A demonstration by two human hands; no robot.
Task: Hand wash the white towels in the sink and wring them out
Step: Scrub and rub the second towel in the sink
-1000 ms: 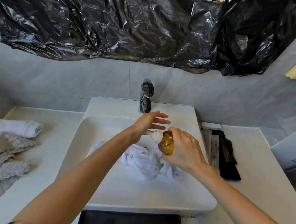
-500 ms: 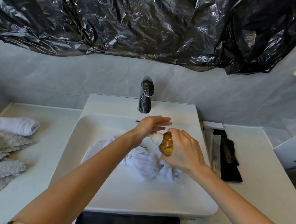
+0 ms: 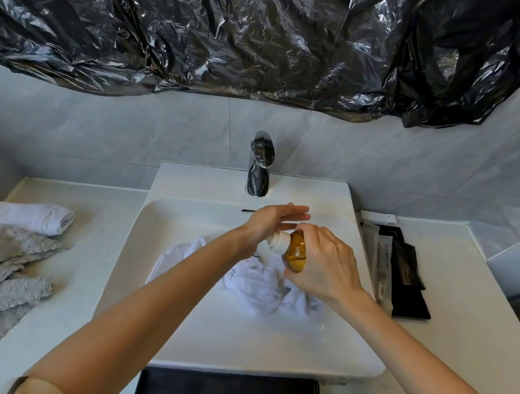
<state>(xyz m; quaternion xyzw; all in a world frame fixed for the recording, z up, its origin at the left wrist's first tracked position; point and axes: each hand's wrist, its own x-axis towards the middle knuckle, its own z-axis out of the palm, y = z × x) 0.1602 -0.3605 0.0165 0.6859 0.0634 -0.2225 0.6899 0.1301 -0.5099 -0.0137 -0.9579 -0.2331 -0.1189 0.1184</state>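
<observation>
Head view: amber bottle [image 3: 296, 253] is gripped by right hand [image 3: 325, 261], tilted w/ pump toward left hand [image 3: 270, 226], whose straight fingers are pressed on pump top. Vs 1 s ago, hands are lowered slightly toward white towel [image 3: 256, 280] in sink [image 3: 237, 339] center. Soap dosing prob. underway; spare towels [image 3: 22, 216] wait at 9 o'clock on tabletop [image 3: 83, 274].

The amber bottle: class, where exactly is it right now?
In the head view, the amber bottle is held tilted in the right hand over the sink, above the white towel, its pump against the left hand.
</observation>
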